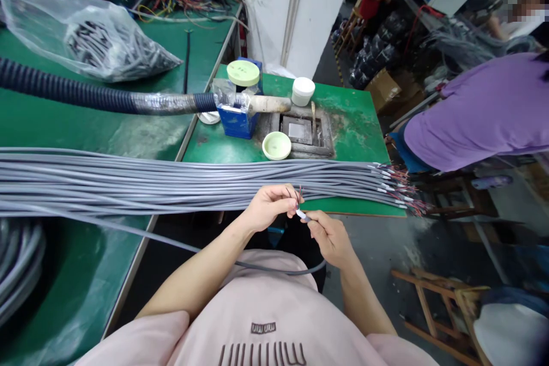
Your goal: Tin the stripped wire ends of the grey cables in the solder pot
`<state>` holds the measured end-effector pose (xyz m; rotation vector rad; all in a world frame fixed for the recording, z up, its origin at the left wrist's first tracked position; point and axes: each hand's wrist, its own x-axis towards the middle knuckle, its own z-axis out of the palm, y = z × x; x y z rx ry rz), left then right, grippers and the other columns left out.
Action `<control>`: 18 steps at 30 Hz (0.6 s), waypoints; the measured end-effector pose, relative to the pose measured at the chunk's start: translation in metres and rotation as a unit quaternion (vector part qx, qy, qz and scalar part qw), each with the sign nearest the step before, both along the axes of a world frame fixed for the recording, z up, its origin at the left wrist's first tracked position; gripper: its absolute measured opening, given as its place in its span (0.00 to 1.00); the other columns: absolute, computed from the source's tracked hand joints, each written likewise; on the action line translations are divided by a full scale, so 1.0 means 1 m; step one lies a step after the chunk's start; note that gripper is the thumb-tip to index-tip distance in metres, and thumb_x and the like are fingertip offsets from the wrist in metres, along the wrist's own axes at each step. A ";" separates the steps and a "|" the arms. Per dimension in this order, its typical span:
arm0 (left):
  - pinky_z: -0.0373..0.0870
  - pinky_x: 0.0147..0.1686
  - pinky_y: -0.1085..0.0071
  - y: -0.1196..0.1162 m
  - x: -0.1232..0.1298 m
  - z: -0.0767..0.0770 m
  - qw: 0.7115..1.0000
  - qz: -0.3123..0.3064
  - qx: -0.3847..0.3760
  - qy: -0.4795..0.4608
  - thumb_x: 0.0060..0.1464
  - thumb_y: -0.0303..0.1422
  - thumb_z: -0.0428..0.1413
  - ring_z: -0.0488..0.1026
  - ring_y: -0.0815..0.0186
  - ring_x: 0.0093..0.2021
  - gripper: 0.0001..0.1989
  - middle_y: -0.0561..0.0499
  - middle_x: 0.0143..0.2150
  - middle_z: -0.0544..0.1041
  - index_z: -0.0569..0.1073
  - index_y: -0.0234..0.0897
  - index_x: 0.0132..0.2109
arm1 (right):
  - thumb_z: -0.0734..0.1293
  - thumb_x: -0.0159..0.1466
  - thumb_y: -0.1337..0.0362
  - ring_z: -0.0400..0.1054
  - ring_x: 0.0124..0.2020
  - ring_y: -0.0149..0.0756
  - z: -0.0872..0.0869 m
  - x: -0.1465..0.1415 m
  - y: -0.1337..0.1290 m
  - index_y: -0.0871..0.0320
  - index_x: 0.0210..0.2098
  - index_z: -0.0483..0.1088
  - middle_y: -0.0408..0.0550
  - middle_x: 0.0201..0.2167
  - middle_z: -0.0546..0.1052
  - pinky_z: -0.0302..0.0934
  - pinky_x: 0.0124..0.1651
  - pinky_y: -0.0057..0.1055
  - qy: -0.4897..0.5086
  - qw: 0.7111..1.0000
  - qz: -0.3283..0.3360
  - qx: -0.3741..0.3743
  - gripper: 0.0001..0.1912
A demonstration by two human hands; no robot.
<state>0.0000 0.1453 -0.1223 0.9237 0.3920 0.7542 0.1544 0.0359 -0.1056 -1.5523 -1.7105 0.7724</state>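
Observation:
My right hand [328,235] is closed around the end of a grey cable [278,270], just below a white sleeve [301,214]. From there the cable loops under my wrists and runs off to the left. Thin dark and red wires [299,193] fan out of the stripped end. The fingers of my left hand [274,206] pinch these wires close to the sleeve. Behind both hands lies a long bundle of grey cables [214,180], its stripped ends with white sleeves and red and dark wires at the right.
A square soldering pot [300,130] is set in the green bench [355,120]. Around it stand a pale green dish [277,145], a white tub [302,91] and a blue box [235,121] with a hose [167,104]. A person in purple [480,108] is at the right.

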 end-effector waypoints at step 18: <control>0.65 0.23 0.79 -0.028 0.030 -0.008 0.995 0.013 -0.096 0.008 0.45 0.30 0.62 0.67 0.75 0.21 0.08 0.56 0.23 0.71 0.70 0.34 0.30 | 0.66 0.60 0.58 0.60 0.18 0.29 -0.003 -0.018 0.018 0.53 0.44 0.72 0.37 0.16 0.67 0.60 0.26 0.28 0.026 0.981 -0.175 0.084 0.14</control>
